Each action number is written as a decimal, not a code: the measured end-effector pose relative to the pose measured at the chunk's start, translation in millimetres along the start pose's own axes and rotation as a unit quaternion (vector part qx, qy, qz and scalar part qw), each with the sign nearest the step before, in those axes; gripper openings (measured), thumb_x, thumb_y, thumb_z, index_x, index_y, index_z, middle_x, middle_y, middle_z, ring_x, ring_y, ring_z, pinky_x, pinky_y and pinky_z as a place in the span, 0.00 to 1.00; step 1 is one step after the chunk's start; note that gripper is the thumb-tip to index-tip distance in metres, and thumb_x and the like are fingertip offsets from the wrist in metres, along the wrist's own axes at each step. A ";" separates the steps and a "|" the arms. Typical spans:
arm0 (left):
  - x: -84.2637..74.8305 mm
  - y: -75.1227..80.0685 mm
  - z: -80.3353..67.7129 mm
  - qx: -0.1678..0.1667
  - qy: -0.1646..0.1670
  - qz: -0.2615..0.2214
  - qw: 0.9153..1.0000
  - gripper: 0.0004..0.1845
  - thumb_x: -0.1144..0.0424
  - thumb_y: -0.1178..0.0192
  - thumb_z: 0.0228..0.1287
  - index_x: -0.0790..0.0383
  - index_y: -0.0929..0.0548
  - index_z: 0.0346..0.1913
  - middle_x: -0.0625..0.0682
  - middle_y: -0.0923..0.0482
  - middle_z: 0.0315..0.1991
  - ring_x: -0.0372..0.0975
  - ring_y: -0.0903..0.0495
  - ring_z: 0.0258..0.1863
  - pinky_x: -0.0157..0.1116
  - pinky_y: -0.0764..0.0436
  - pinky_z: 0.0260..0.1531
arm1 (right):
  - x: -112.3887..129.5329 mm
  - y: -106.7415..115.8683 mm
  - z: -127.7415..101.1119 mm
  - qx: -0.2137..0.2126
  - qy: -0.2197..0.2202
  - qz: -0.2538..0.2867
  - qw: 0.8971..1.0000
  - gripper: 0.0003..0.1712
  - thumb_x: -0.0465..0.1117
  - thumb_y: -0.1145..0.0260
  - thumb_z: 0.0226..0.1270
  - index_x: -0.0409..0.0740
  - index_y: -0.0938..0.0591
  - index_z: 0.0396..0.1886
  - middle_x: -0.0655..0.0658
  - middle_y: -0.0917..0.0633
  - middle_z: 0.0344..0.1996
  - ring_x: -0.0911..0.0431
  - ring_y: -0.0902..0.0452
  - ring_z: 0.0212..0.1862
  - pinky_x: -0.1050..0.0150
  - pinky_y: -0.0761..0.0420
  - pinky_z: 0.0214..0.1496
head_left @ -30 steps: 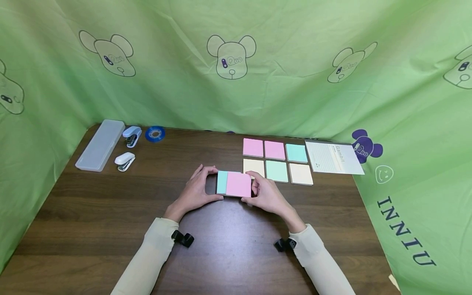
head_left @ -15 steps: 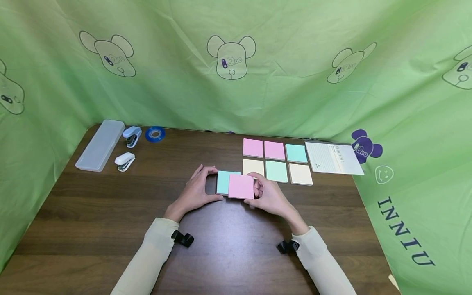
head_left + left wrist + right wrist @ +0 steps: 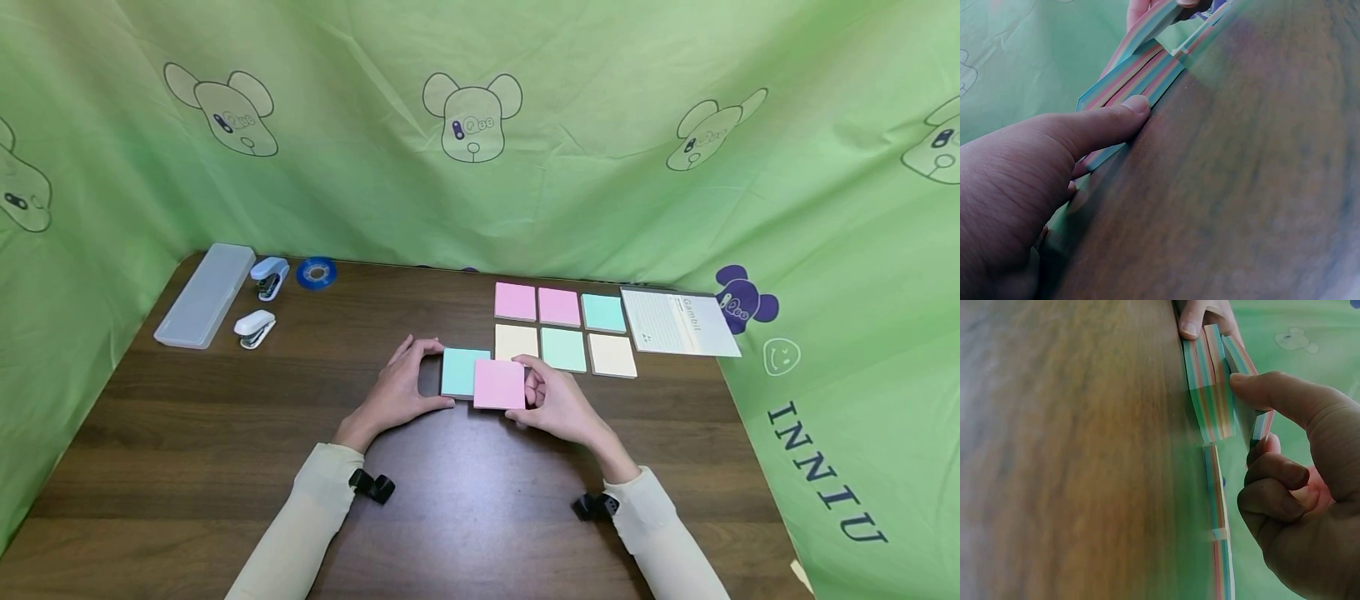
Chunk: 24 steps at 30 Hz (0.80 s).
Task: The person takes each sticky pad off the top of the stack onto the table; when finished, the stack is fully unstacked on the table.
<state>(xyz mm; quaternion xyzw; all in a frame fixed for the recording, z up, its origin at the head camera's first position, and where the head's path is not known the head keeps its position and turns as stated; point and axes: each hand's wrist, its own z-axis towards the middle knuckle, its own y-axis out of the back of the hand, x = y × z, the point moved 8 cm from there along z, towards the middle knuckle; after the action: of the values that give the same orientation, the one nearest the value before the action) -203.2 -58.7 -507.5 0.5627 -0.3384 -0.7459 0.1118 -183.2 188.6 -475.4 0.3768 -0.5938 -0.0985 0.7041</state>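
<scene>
My left hand [image 3: 397, 387] holds a stack of sticky note pads with a teal top [image 3: 459, 372] by its near and far sides, thumb at the front edge. In the left wrist view the stack [image 3: 1132, 78] shows striped edges of several colour layers. My right hand [image 3: 558, 404] pinches a pink-topped sticky note pad [image 3: 499, 384] between thumb and forefinger, the other fingers curled in. This pad overlaps the stack's right part in the head view. In the right wrist view the held pad [image 3: 1240, 355] is tilted over the stack [image 3: 1207, 378].
Right of centre lie two rows of pads, pink [image 3: 558, 307], teal [image 3: 603, 312], mint [image 3: 563, 349] and cream [image 3: 612, 355]. A white notepad [image 3: 681, 321] lies beside them. At back left are a translucent case [image 3: 206, 296], two staplers [image 3: 255, 327] and a blue tape roll [image 3: 316, 272].
The right hand has moved the pink pad right and slightly toward the body, uncovering more of the teal top. The left hand has stayed at the stack.
</scene>
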 end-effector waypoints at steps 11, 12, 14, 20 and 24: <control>-0.8 0.3 -0.4 -0.003 -0.008 0.001 1.000 0.48 0.58 0.09 0.52 0.65 0.28 0.71 0.62 0.23 0.73 0.54 0.32 0.82 0.54 0.53 0.91 | -7.1 6.9 -8.2 0.002 0.000 0.012 1.000 0.45 0.34 0.10 0.53 0.41 0.21 0.70 0.53 0.22 0.28 0.64 0.30 0.27 0.73 0.30 0.29; -0.6 0.1 -0.4 -0.002 -0.007 0.001 1.000 0.48 0.58 0.09 0.52 0.65 0.28 0.71 0.62 0.23 0.74 0.54 0.32 0.83 0.54 0.53 0.91 | -7.4 7.7 -9.0 0.001 0.000 0.011 1.000 0.45 0.34 0.10 0.53 0.41 0.21 0.70 0.53 0.22 0.28 0.63 0.30 0.27 0.72 0.30 0.29; -0.2 -0.3 -0.2 -0.002 -0.006 0.002 1.000 0.48 0.58 0.09 0.52 0.65 0.28 0.72 0.61 0.23 0.74 0.54 0.33 0.83 0.54 0.52 0.91 | -8.5 9.2 -10.6 -0.001 0.002 0.011 1.000 0.45 0.34 0.10 0.53 0.41 0.21 0.70 0.53 0.23 0.28 0.63 0.30 0.27 0.72 0.29 0.29; -0.1 -1.0 0.0 -0.001 -0.003 0.001 1.000 0.48 0.58 0.09 0.52 0.64 0.28 0.72 0.61 0.23 0.74 0.54 0.33 0.83 0.54 0.52 0.90 | -14.4 15.3 -16.2 -0.009 -0.003 0.002 1.000 0.47 0.35 0.10 0.53 0.39 0.21 0.72 0.53 0.23 0.28 0.63 0.30 0.27 0.72 0.29 0.30; -0.8 -0.5 -0.5 0.000 0.001 -0.001 1.000 0.48 0.58 0.09 0.52 0.64 0.28 0.72 0.62 0.24 0.75 0.54 0.34 0.84 0.55 0.52 0.90 | -17.9 18.4 -18.4 -0.013 -0.003 -0.009 1.000 0.48 0.36 0.10 0.52 0.38 0.22 0.73 0.54 0.23 0.28 0.64 0.30 0.27 0.71 0.28 0.30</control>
<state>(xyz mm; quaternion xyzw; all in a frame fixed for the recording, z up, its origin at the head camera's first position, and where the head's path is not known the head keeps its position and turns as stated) -202.4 -58.0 -507.3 0.5634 -0.3375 -0.7458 0.1115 -177.0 219.5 -477.3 0.3725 -0.5913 -0.1140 0.7061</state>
